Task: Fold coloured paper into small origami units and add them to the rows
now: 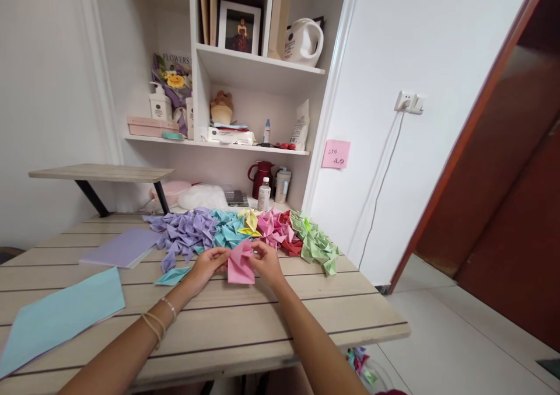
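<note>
A partly folded sheet of pink origami paper is held upright just above the table. My left hand pinches its left edge, and my right hand grips its upper right corner between thumb and fingers. Behind it lies a row of folded paper pieces: purple, blue, yellow, pink, red and green. By my left wrist rests a single folded blue piece.
A stack of purple paper and a stack of light blue paper lie on the left of the wooden table. Toward the back stand a small raised shelf, a bottle and a red jug. Below the right edge, a clear container holds colourful folded pieces.
</note>
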The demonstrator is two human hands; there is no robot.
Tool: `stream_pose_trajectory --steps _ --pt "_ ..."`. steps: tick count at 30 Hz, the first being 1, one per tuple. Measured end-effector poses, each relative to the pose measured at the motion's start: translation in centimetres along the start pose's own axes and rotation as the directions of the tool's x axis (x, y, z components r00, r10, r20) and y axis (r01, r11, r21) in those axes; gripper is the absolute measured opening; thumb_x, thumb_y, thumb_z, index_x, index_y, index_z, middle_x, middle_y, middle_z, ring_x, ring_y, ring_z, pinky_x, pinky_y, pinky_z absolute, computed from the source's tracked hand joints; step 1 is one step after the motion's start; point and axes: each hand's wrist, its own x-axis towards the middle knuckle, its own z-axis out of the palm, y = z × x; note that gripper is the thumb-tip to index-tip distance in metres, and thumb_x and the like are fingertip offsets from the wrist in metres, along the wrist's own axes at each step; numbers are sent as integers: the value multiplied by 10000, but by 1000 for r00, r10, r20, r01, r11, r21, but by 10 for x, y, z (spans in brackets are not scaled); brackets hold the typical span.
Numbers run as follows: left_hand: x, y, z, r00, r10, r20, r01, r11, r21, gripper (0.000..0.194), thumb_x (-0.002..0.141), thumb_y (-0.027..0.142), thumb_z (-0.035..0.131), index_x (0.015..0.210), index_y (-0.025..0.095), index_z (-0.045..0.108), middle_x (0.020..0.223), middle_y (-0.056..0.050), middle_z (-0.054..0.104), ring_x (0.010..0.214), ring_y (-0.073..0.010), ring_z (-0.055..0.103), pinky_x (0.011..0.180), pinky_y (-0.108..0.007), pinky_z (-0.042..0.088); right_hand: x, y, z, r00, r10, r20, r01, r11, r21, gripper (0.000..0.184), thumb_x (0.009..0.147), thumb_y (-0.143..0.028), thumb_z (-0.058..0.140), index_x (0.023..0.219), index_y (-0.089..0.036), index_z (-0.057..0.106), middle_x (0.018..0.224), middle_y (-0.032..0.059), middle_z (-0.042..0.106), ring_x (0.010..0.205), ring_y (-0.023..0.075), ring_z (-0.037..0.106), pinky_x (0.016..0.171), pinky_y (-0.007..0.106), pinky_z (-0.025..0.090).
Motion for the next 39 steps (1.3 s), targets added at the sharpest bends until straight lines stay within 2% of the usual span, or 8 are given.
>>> stream_pose_trajectory --steps 4,8,14,17,21,25,35,39 --pt "-4 2 4 994 -98 54 100 995 -25 329 656 412 681 822 132 635 691 -63 686 600 -157 651 552 -250 518 1 1 -1 991 -128 -41 125 989 -74 61 606 -139 620 655 -171 606 877 68 666 796 201 607 589 253 458" --pt "-6 4 5 991 -120 62 119 993 10 301 632 361 711 799 124 629 669 -44 682 578 -148 638 526 -221 485 0 -2 -3 975 -220 31 222 968 -115 124 621 -81 576 662 -179 640 901 70 669 846 204 609 665 284 462" --pt "-2 5 0 999 31 29 -35 992 124 399 628 336 709 956 127 620 742 -56 696 661 -172 640 580 -227 459 -1 -2 -5 969 -10 248 2 999 35 202 570 -165 687 771 -166 695 1005 77 651 860 213 616 700 297 477" --pt "-2 7 0 996 91 3 -90 988 124 465 649 359 690 1048 161 558 698 -23 685 626 -172 637 563 -238 459 0 0 -4 979 49 198 -66 994 81 218 537 -259 747 719 -155 692 842 72 682 765 206 623 679 312 485" --pt "-2 9 -1 991 130 -16 -127 985 114 354 607 395 709 831 134 625 677 -28 673 603 -153 618 546 -220 457 4 2 -5 997 60 40 -66 984 169 237 514 -317 771 657 -160 668 705 49 676 699 196 621 680 326 489" --pt "0 8 -2 992 124 3 -123 987 105 396 480 299 793 811 125 662 813 -71 696 725 -195 639 652 -278 502 5 3 -8 995 86 -50 -74 977 200 291 493 -350 780 673 -158 657 691 34 663 662 176 605 655 312 486" --pt "2 5 -1 990 127 -65 -116 981 154 262 594 341 720 740 132 662 671 -31 682 604 -152 621 601 -257 511 4 4 -6 994 87 -67 -76 987 141 306 611 -419 699 777 -183 598 497 -47 522 475 112 493 493 246 450" --pt "2 7 -1 978 183 -101 -165 972 168 280 582 343 718 769 147 642 622 -16 665 579 -160 617 581 -269 504 3 3 -6 1000 27 9 -28 998 59 259 645 -397 665 792 -185 648 643 3 609 558 129 530 552 260 453"
